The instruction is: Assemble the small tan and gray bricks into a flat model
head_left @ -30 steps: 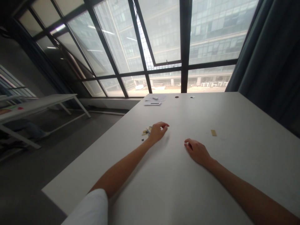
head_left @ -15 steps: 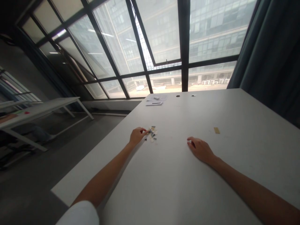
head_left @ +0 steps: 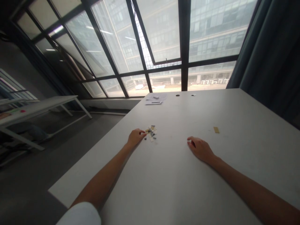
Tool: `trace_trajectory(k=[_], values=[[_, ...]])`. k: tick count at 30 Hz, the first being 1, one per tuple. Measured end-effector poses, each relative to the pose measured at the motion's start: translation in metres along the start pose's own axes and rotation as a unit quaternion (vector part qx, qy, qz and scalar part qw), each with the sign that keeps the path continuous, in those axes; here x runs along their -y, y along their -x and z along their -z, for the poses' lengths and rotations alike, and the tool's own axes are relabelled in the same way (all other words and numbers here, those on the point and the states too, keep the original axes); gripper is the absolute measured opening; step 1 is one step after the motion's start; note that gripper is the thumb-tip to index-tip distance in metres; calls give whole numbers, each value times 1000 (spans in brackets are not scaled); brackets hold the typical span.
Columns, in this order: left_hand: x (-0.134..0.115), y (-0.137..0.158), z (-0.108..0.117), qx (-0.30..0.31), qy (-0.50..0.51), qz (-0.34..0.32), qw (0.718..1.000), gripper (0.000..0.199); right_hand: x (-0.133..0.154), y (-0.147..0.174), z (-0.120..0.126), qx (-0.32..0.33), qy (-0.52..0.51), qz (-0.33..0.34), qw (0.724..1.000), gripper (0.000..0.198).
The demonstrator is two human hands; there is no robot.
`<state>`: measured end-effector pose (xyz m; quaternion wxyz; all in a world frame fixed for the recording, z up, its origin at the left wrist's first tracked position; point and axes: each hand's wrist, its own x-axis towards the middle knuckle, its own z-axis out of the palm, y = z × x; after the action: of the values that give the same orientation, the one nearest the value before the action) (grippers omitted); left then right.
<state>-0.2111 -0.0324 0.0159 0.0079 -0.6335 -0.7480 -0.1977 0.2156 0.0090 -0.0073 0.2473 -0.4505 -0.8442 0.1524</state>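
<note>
left hand [head_left: 135, 137] at a little pile of bits [head_left: 151, 132], can't tell if it's pinching one, right hand [head_left: 200, 149] loosely curled, unclenched, on the white bench [head_left: 178, 181]

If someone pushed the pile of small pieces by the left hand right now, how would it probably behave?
The pile of small pieces would likely spread rather than move as one, since it looks loosely heaped. Each piece is probably light, being small beside the left hand. They may slide easily, as the white table looks smooth.

Two grips [head_left: 136, 137] [head_left: 200, 149], one parts pile [head_left: 152, 132]
</note>
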Motion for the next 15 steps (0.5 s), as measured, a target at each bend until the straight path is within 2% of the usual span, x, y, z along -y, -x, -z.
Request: trace_trajectory(k=[4,15], values=[[3,-2,-1,13,3,-1,1000,33,0,0,0,-1,1,-3,1000,28],[2,-7,8,34,1,-59,998,31,0,0,0,-1,-1,3,1000,27]])
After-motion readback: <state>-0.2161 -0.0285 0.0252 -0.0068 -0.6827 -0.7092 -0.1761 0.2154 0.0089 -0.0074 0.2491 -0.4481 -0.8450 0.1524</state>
